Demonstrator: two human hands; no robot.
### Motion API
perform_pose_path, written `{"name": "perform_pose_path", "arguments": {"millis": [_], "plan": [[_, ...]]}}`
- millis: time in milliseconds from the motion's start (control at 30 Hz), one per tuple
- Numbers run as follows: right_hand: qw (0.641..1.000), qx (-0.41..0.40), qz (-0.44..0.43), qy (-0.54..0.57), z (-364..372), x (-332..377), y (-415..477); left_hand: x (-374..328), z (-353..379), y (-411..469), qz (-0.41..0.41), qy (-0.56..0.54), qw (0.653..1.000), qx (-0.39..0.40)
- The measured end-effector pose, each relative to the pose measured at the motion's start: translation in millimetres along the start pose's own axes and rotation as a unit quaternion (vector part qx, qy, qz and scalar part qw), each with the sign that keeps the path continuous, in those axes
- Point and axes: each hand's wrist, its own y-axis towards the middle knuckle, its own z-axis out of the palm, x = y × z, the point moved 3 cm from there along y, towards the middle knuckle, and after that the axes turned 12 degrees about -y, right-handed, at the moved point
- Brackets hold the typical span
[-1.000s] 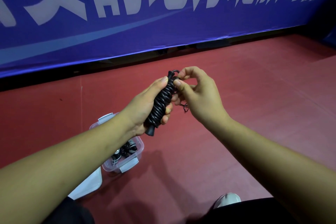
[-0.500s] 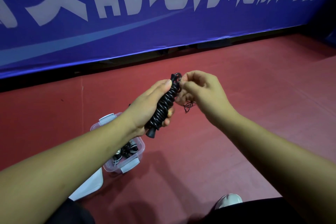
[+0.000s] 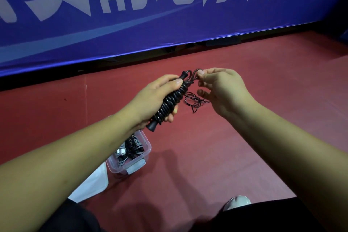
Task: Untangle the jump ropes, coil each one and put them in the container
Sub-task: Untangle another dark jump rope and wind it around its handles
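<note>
Red floor (image 3: 282, 73), blue banner (image 3: 169, 24) behind; left hand (image 3: 150, 98) gripped coiled black jump rope (image 3: 169, 103); right hand (image 3: 226, 90) pinched its loose end. Clear container (image 3: 148, 148) below, half hidden by forearm (image 3: 75, 156).

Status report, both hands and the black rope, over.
Left hand grips coiled black jump rope. Right hand pinches its loop at top end. Container on floor below, ropes inside. Nothing in the way.

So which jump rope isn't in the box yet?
The all-black coiled rope, gripped in the left hand above the floor, with the right hand pinching its loose cord. The other ropes, with white parts, already lie in the clear container.
</note>
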Motion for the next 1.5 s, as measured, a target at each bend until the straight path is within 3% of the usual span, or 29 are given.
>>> {"name": "perform_pose_path", "arguments": {"millis": [67,200,400,600,867,1067,1267,1500], "plan": [[1.000,-0.011,-0.012,-0.008,1,-1,2,0,0,2,-0.009,0.000,1.000,0.000],[0.989,0.033,-0.049,-0.133,5,0,7,2,-10,-1,-0.047,0.000,0.999,0.021],[0.994,0.075,-0.016,-0.073,33,-4,11,8,-27,-5,-0.114,-0.104,0.988,0.001],[0.989,0.125,-0.025,-0.075,54,-4,17,14,-42,-5,-0.107,-0.147,0.983,-0.025],[0.987,0.111,-0.025,-0.112,91,-13,48,8,-106,-3,-0.156,-0.024,0.987,-0.034],[0.975,0.130,-0.011,-0.182,149,-47,72,21,-170,-14,-0.168,0.137,0.976,0.029],[0.955,0.121,0.023,-0.269,217,-105,104,89,-231,-6,-0.165,0.123,0.977,-0.056],[0.928,0.253,0.069,-0.265,264,-211,128,176,-298,18,-0.204,0.117,0.952,-0.197]]}}
